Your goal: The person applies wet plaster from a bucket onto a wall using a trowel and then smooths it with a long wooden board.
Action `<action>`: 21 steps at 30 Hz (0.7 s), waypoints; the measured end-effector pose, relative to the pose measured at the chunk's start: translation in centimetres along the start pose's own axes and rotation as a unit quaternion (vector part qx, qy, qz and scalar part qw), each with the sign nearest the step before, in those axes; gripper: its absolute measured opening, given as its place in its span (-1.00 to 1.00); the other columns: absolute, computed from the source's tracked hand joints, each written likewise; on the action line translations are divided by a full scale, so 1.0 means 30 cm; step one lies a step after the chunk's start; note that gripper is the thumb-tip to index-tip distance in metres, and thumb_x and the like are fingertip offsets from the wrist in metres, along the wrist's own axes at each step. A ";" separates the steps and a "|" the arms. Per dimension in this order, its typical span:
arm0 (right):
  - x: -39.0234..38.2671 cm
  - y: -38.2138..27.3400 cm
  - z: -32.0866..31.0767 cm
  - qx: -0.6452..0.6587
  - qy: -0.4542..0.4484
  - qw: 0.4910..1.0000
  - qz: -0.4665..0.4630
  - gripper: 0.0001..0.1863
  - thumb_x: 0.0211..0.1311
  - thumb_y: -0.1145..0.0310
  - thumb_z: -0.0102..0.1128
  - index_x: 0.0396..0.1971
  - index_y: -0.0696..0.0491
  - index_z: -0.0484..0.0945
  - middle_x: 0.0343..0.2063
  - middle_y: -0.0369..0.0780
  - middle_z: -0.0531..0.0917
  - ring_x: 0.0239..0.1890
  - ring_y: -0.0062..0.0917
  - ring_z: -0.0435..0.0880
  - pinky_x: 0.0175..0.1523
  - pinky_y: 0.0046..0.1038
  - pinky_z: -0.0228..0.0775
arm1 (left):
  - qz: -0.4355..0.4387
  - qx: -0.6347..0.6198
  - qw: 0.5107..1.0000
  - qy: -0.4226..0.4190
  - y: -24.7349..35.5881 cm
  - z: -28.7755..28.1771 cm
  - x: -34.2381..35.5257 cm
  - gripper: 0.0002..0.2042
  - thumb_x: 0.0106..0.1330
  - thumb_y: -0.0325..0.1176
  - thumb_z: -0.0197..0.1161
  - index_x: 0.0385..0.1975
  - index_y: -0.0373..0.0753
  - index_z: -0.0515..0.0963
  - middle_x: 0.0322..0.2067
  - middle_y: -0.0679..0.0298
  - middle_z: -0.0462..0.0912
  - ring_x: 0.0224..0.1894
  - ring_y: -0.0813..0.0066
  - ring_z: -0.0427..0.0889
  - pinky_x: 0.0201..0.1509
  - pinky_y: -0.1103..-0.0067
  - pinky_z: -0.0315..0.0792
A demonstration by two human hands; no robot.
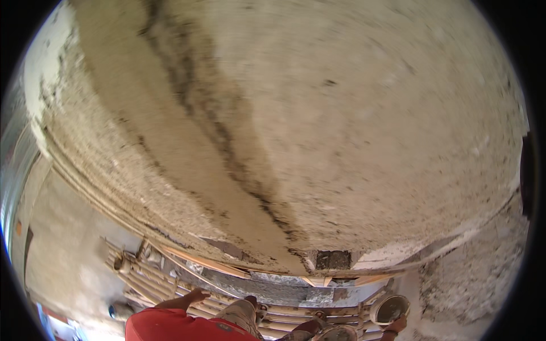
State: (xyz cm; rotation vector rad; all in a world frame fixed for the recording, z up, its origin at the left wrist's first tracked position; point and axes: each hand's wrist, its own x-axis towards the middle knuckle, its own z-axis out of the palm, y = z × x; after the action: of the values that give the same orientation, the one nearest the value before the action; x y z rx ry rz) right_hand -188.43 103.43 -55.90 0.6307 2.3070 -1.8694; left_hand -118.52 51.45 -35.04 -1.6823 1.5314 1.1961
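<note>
At the lower right, my right hand grips the rim of a round bucket with greyish wet material inside. My left hand is held out from the red sleeve at the lower left, its small fingers stretched out with nothing seen in them. It is over bamboo poles and apart from the wall. A large plastered wall fills most of the view. Down it runs a darker, damp-looking band with a rough, dark crack-like line along its right side.
Below me is a platform of bamboo poles, with my legs and feet over it. A second round container is cut off at the lower edge. A dark square recess sits at the wall's lower edge. Rough masonry lies to the right.
</note>
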 end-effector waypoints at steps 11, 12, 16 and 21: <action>-0.332 -0.337 0.208 -0.500 -0.323 0.734 -0.327 -0.55 0.04 0.09 0.18 -0.12 0.05 0.49 -0.25 -0.08 0.62 -0.19 -0.26 0.58 -0.12 -0.25 0.42 | 0.017 -0.283 0.951 0.125 -0.090 0.249 -0.057 -0.38 0.13 -0.18 0.33 0.14 -0.40 0.35 -0.19 -0.06 0.60 -0.35 0.24 0.67 -0.34 0.42 0.63; -0.357 -0.340 0.221 -0.546 -0.348 0.665 -0.373 -0.52 0.04 0.07 0.18 -0.08 0.05 0.49 -0.22 -0.08 0.62 -0.16 -0.24 0.59 -0.10 -0.24 0.43 | 0.022 -0.289 0.946 0.146 -0.099 0.283 -0.087 -0.39 0.14 -0.17 0.32 0.14 -0.37 0.36 -0.21 -0.05 0.61 -0.38 0.25 0.67 -0.36 0.42 0.62; -0.445 -0.378 0.299 -0.573 -0.415 0.543 -0.453 -0.53 0.04 0.08 0.17 -0.09 0.05 0.48 -0.23 -0.11 0.60 -0.17 -0.28 0.56 -0.13 -0.27 0.41 | -0.014 -0.310 0.935 0.173 -0.121 0.384 -0.197 -0.44 0.15 -0.14 0.30 0.12 -0.32 0.41 -0.29 -0.01 0.63 -0.43 0.30 0.66 -0.40 0.46 0.61; -0.570 -0.471 0.416 -0.466 -0.514 0.606 -0.389 -0.85 -0.11 0.41 0.23 -0.58 0.14 0.47 -0.61 -0.27 0.51 -0.55 -0.53 0.47 -0.41 -0.43 0.36 | -0.092 -0.403 0.894 0.172 -0.195 0.530 -0.326 -0.48 0.14 -0.13 0.30 0.05 -0.32 0.47 -0.27 -0.02 0.64 -0.38 0.25 0.68 -0.35 0.40 0.59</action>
State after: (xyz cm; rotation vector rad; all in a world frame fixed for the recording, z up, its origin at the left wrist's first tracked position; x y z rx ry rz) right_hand -180.46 85.00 -40.25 -1.3691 2.1451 -0.3927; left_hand -116.14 70.84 -34.35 -2.6261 1.0499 1.6176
